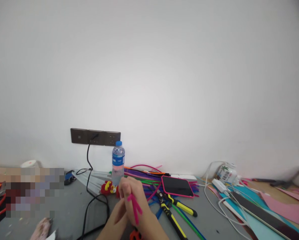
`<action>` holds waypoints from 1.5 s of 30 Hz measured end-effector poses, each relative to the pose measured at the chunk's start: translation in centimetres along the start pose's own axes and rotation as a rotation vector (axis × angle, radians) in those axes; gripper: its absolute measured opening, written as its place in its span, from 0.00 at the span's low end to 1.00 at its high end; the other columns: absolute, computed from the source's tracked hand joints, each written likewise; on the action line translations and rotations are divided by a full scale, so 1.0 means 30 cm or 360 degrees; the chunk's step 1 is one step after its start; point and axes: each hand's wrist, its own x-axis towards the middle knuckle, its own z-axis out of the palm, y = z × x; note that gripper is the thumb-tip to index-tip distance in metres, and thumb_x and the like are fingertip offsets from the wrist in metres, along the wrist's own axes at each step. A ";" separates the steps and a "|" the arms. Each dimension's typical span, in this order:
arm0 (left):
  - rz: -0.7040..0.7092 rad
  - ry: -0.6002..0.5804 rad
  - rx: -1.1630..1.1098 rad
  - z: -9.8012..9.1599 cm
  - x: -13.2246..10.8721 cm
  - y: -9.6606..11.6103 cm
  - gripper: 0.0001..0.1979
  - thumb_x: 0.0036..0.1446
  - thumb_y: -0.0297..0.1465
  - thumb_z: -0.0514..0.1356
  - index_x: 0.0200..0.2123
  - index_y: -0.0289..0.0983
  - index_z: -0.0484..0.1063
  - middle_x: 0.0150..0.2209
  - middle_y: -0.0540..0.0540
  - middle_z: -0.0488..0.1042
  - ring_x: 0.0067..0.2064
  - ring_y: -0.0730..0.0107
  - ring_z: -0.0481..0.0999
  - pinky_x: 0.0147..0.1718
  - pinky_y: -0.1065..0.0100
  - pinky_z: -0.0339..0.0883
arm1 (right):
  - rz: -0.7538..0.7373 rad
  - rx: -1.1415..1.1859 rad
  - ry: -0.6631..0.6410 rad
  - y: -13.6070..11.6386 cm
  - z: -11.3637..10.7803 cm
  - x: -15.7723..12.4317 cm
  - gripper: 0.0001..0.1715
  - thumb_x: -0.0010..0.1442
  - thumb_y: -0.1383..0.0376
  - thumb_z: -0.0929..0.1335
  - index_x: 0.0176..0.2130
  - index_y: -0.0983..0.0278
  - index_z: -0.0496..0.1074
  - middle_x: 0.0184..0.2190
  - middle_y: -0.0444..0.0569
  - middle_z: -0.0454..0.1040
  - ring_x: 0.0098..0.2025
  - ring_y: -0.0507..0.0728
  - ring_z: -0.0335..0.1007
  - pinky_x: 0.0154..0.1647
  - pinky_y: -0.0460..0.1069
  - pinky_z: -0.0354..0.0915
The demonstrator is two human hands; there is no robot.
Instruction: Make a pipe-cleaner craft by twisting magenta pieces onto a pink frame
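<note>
Both my hands are pressed together low in the middle of the head view. My right hand [139, 203] is closed, and a bent pink pipe cleaner [135, 210] shows against it with its ends pointing towards me. My left hand [119, 213] is closed against the right one; its fingertips are hidden, and what lies between the palms cannot be seen. Below the wrists, an orange-red and black object [134, 234] is partly visible. Just behind the hands is a red and yellow fuzzy figure [109, 188], beside a water bottle [118, 163].
Yellow-black pliers [172, 216] lie right of my hands, near a pink-edged phone [177, 186] and colourful pipe cleaners [144, 173]. A black cable [87, 180] runs from the wall socket [95, 136]. White cables [222, 206] and coloured sheets [272, 203] lie right. A blurred patch [34, 191] covers the left.
</note>
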 end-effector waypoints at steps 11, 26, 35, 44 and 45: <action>-0.0183 0.0607 -0.0484 -0.073 0.053 0.082 0.18 0.45 0.46 0.68 0.32 0.39 0.73 0.27 0.50 0.76 0.29 0.67 0.76 0.28 0.71 0.70 | 0.0176 0.0214 -0.0452 0.007 -0.120 0.019 0.27 0.61 0.67 0.64 0.59 0.60 0.59 0.57 0.52 0.66 0.57 0.58 0.62 0.58 0.52 0.58; 0.0198 0.0390 -0.0900 -0.126 0.090 0.201 0.18 0.57 0.43 0.62 0.23 0.37 0.62 0.15 0.60 0.56 0.15 0.82 0.49 0.15 0.76 0.49 | 0.0931 -0.0610 -0.0916 0.335 -0.108 -0.027 0.12 0.40 0.76 0.72 0.24 0.60 0.79 0.28 0.48 0.82 0.40 0.63 0.75 0.56 0.62 0.52; 0.0276 0.0430 -0.0700 -0.119 0.089 0.186 0.22 0.56 0.47 0.60 0.22 0.39 0.59 0.15 0.58 0.58 0.16 0.79 0.52 0.16 0.75 0.51 | 0.0725 -0.0407 -0.0424 0.340 -0.184 0.007 0.21 0.60 0.62 0.62 0.20 0.63 0.74 0.19 0.48 0.79 0.28 0.58 0.75 0.40 0.49 0.65; 0.0086 0.0385 -0.0235 -0.076 0.049 0.175 0.20 0.49 0.49 0.65 0.32 0.37 0.71 0.19 0.55 0.64 0.20 0.76 0.59 0.17 0.76 0.54 | 0.0370 0.0040 0.0864 0.119 -0.306 0.045 0.24 0.66 0.53 0.59 0.35 0.64 0.75 0.29 0.54 0.81 0.39 0.61 0.74 0.47 0.53 0.64; 0.0095 0.0353 -0.0189 -0.068 0.045 0.176 0.21 0.49 0.49 0.65 0.32 0.37 0.72 0.19 0.55 0.64 0.20 0.76 0.59 0.17 0.76 0.55 | 0.0372 0.0168 0.0845 0.095 -0.310 0.046 0.23 0.65 0.53 0.59 0.38 0.65 0.75 0.25 0.51 0.80 0.34 0.60 0.73 0.43 0.53 0.65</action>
